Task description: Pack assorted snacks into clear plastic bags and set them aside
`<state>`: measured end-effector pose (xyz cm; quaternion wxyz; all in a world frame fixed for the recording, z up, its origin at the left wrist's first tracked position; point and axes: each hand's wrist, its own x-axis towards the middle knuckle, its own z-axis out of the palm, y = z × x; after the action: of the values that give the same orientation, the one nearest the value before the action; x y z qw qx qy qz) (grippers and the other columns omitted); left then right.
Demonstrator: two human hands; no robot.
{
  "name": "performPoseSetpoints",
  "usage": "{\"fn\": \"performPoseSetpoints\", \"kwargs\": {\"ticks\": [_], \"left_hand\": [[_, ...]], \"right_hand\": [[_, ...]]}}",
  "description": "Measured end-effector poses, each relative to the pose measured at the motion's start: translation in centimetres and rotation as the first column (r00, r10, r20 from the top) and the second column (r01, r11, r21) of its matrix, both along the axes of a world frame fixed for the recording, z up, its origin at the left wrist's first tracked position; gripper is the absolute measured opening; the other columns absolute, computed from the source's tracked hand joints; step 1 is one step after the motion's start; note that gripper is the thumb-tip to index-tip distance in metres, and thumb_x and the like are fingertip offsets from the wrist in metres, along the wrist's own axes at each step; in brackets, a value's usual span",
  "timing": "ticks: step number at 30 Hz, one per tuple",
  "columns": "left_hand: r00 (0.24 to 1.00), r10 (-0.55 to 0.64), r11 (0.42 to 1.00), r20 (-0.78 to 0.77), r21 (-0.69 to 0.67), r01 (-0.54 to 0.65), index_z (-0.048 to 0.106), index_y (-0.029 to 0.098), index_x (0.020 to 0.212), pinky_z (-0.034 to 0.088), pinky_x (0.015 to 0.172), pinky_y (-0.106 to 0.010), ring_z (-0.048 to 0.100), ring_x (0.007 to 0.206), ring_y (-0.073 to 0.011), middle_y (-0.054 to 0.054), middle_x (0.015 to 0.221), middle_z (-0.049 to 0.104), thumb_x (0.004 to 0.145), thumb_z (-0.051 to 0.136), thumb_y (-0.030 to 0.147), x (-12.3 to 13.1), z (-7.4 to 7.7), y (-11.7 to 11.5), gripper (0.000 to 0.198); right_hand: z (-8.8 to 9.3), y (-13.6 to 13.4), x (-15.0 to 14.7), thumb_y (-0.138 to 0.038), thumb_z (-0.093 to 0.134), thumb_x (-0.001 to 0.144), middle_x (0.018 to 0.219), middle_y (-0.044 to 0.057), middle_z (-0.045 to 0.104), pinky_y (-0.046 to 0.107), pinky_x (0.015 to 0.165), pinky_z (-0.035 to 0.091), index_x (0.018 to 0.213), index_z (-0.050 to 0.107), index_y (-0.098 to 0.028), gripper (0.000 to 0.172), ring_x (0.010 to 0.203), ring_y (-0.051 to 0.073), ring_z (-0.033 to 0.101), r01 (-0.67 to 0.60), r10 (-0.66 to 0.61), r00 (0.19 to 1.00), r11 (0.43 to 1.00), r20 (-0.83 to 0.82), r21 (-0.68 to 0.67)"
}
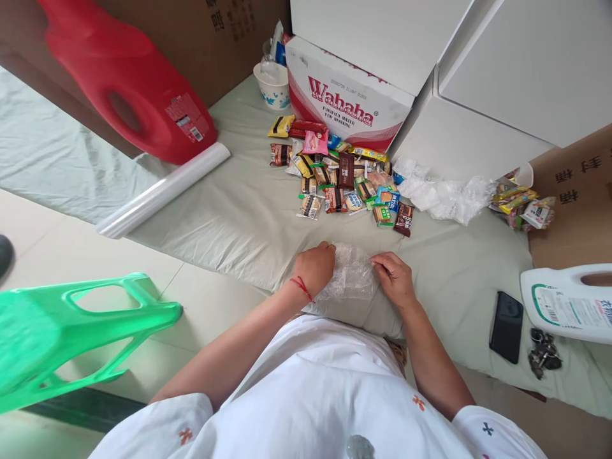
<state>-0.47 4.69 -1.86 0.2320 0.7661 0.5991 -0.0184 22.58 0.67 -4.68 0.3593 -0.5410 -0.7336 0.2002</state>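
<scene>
A crinkled clear plastic bag lies near the front edge of the cloth-covered surface, between my hands. My left hand, with a red string at the wrist, is closed on its left upper edge. The fingertips of my right hand pinch the opposite edge. Just beyond my hands spreads a pile of small wrapped snacks, among them brown, yellow, green and blue packets. To the right of the pile sits a heap of crumpled clear plastic.
A Wahaha carton and a paper cup stand behind the snacks. Left are a red jug, a plastic film roll and a green stool. Right are more packets, a phone, keys and a white bottle.
</scene>
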Motion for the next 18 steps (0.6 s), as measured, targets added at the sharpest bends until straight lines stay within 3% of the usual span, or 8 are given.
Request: {"fn": "performPoseSetpoints", "kwargs": {"ticks": [3, 6, 9, 11, 15, 18], "left_hand": [[0.999, -0.007, 1.0, 0.054, -0.007, 0.008, 0.065, 0.019, 0.101, 0.047, 0.07, -0.034, 0.071, 0.095, -0.027, -0.012, 0.11, 0.072, 0.102, 0.037, 0.027, -1.2, -0.4, 0.2, 0.029], [0.967, 0.035, 0.999, 0.253, -0.016, -0.032, 0.058, 0.021, 0.086, 0.044, 0.07, -0.03, 0.066, 0.085, -0.0211, -0.006, 0.093, 0.071, 0.1, 0.039, 0.029, -2.8, -0.6, 0.5, 0.025], [0.826, 0.158, 0.987, 0.541, -0.097, -0.126, 0.05, 0.022, 0.075, 0.038, 0.062, -0.028, 0.052, 0.066, -0.016, 0.0, 0.069, 0.057, 0.095, 0.043, 0.035, -4.4, -0.8, 0.8, 0.026], [0.718, 0.236, 0.972, 0.655, -0.175, -0.16, 0.049, 0.022, 0.074, 0.034, 0.058, -0.026, 0.043, 0.059, -0.0133, 0.003, 0.063, 0.048, 0.093, 0.045, 0.043, -5.3, -0.8, 0.9, 0.028], [0.557, 0.343, 0.939, 0.756, -0.296, -0.177, 0.05, 0.022, 0.074, 0.028, 0.056, -0.025, 0.035, 0.056, -0.0104, 0.006, 0.06, 0.039, 0.087, 0.054, 0.053, -7.2, -0.4, 1.2, 0.034], [0.491, 0.392, 0.918, 0.778, -0.369, -0.148, 0.053, 0.021, 0.074, 0.026, 0.054, -0.024, 0.032, 0.055, -0.0095, 0.006, 0.06, 0.038, 0.081, 0.063, 0.057, -8.8, 0.1, 1.7, 0.037]], "right_hand": [[0.1, -0.1, 0.5, -0.019, 0.055, 0.098, 0.096, 0.004, 0.072, 0.032, 0.078, 0.057, 0.102, 0.074, -0.026, 0.021, 0.086, 0.017, 0.069, 0.011, -0.011, 1.0, 1.0, -0.005, -0.006], [0.2, -0.2, 0.8, -0.021, 0.055, 0.098, 0.095, 0.004, 0.072, 0.032, 0.077, 0.057, 0.101, 0.074, -0.026, 0.02, 0.085, 0.017, 0.069, 0.02, -0.02, 1.0, 1.0, -0.009, -0.014], [0.3, -0.3, 0.9, -0.023, 0.055, 0.099, 0.095, 0.004, 0.072, 0.032, 0.079, 0.057, 0.1, 0.075, -0.026, 0.02, 0.086, 0.018, 0.069, 0.028, -0.029, 0.999, 0.999, -0.014, -0.02], [0.3, -0.3, 1.1, -0.025, 0.055, 0.099, 0.095, 0.004, 0.072, 0.033, 0.08, 0.057, 0.1, 0.075, -0.026, 0.02, 0.087, 0.018, 0.069, 0.045, -0.045, 0.999, 0.999, -0.016, -0.026], [0.5, -0.4, 1.6, -0.029, 0.056, 0.099, 0.097, 0.004, 0.072, 0.034, 0.082, 0.056, 0.1, 0.075, -0.026, 0.019, 0.089, 0.019, 0.068, 0.088, -0.09, 0.995, 0.995, -0.031, -0.043], [0.7, -0.5, 2.6, -0.032, 0.058, 0.098, 0.095, 0.004, 0.071, 0.033, 0.076, 0.054, 0.1, 0.075, -0.026, 0.018, 0.082, 0.018, 0.065, 0.135, -0.139, 0.989, 0.988, -0.049, -0.077]]}}
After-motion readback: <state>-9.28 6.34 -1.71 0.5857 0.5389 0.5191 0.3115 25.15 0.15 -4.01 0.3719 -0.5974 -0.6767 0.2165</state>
